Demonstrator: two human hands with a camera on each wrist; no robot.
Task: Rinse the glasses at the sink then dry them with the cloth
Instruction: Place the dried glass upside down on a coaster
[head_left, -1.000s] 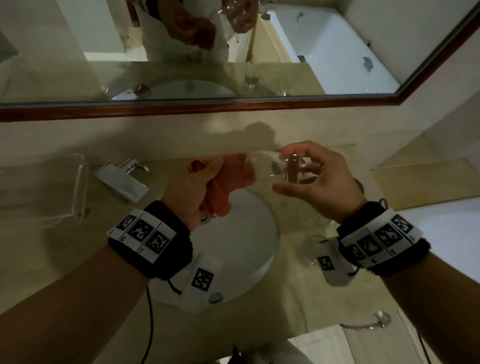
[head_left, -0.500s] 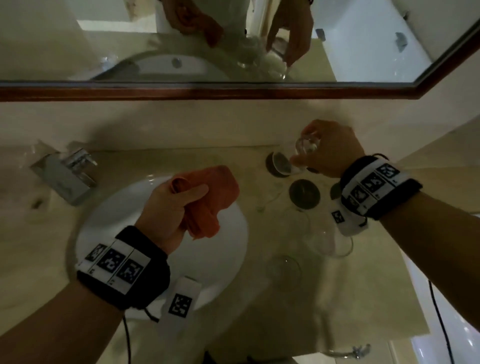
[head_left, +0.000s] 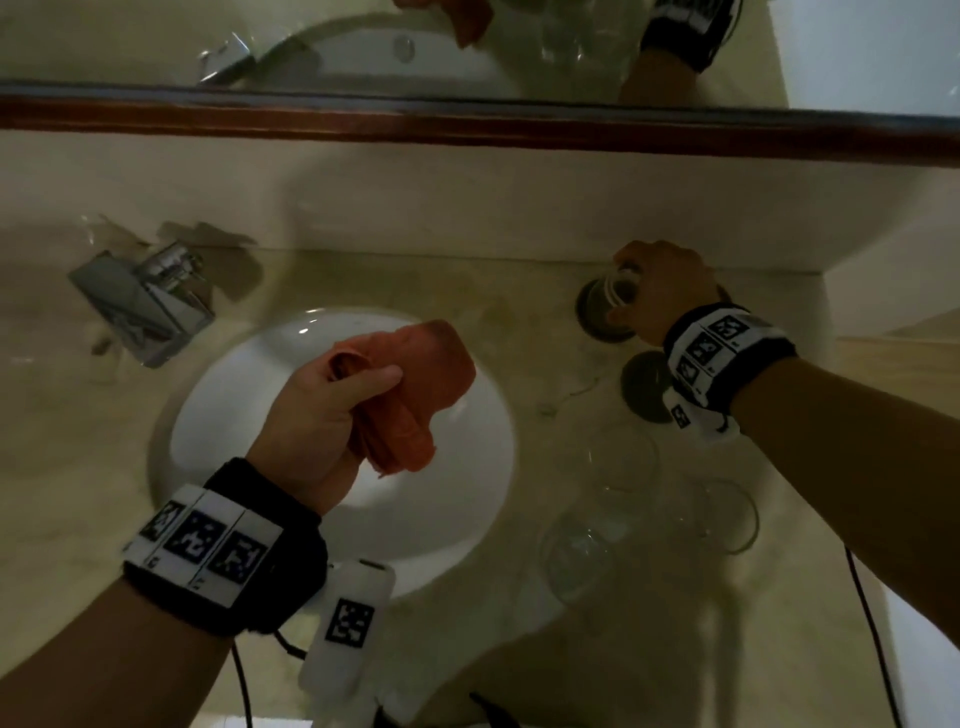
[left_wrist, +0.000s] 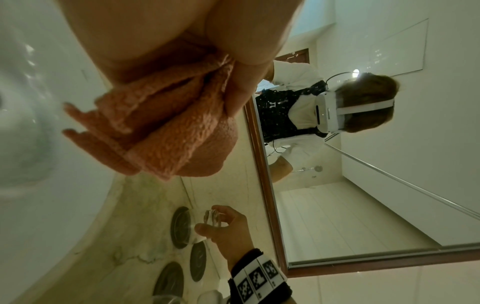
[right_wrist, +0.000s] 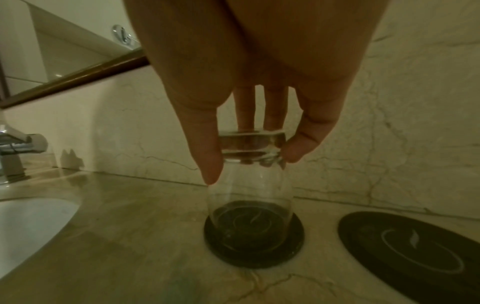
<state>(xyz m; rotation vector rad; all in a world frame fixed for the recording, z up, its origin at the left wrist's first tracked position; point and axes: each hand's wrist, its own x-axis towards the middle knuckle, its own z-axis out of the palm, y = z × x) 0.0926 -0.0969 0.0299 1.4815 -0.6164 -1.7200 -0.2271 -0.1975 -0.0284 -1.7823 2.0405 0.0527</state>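
Observation:
My right hand (head_left: 654, 291) (right_wrist: 249, 148) pinches the thick base of a clear tumbler (right_wrist: 249, 189) (head_left: 618, 288) (left_wrist: 211, 219) turned upside down, its rim on a dark round coaster (right_wrist: 254, 242) (head_left: 595, 312) at the back of the counter. My left hand (head_left: 322, 415) grips a bunched orange cloth (head_left: 415, 384) (left_wrist: 161, 131) above the white sink basin (head_left: 270, 374). Two more clear glasses (head_left: 582, 551) (head_left: 722, 514) stand on the counter near the front right.
A chrome tap (head_left: 150, 306) (right_wrist: 15, 148) sits left of the basin. A second dark coaster (head_left: 647, 384) (right_wrist: 410, 253) lies beside the first, a third (left_wrist: 168, 283) nearer. A wood-framed mirror (head_left: 467, 124) runs along the marble wall behind the counter.
My right hand carried the tumbler away from the cloth to the back right and turned it rim down onto the coaster. The left hand kept the cloth over the basin.

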